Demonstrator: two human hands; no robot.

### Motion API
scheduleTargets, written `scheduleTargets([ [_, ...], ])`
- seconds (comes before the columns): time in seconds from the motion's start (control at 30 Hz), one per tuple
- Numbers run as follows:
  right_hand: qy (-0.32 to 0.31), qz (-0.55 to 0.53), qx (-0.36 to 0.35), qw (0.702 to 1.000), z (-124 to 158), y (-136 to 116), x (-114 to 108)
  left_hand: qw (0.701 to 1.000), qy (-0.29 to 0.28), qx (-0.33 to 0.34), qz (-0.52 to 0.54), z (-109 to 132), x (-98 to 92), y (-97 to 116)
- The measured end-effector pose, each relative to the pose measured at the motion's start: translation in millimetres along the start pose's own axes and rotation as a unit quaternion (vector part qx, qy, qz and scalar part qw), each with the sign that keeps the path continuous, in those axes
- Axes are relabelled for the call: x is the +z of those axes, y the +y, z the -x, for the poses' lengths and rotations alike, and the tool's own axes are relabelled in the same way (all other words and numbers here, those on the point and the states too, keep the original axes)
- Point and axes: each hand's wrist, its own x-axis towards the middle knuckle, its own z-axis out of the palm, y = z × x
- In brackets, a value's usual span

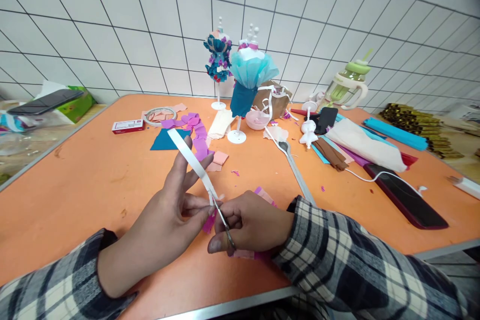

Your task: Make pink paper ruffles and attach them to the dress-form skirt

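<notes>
- Your left hand (165,215), upper fingers spread, pinches the white strip (192,160).
- Your right hand (253,220) curls round the scissors (227,232).
- Strip looks light, tearable; hold its lower end.

I've got a bare lane on the left of the orange worktop (71,180), outside the left hand (165,215), up to the small red-and-white carton (128,126). Between left and right hand (251,222) I can't pass: long white strip (191,157) and small metal scissors (224,220) fill it. Straight ahead, two white dress stands, one teal-purple (218,62), one turquoise-skirted (253,70), block tall. Right: bare patch between long flat grey strip (300,175) and dark red-edged phone (416,205); thin white cable (395,174) is a snag.
</notes>
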Motion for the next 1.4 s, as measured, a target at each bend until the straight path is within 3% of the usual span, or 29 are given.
scheduleTargets([
  [0.27,-0.013,-0.019,0.017,1.000,2.3,1.2,-0.9,0.999,-0.027,0.004,-0.027,0.0,-0.9,-0.8],
  [0.63,0.002,-0.054,-0.003,0.999,-1.9,3.8,4.9,0.998,-0.002,0.023,-0.061,0.2,-0.6,1.8],
  [1.4,0.021,-0.002,-0.023,1.000,-2.1,3.1,5.7,0.998,-0.001,0.011,-0.056,3.0,-0.8,2.3],
])
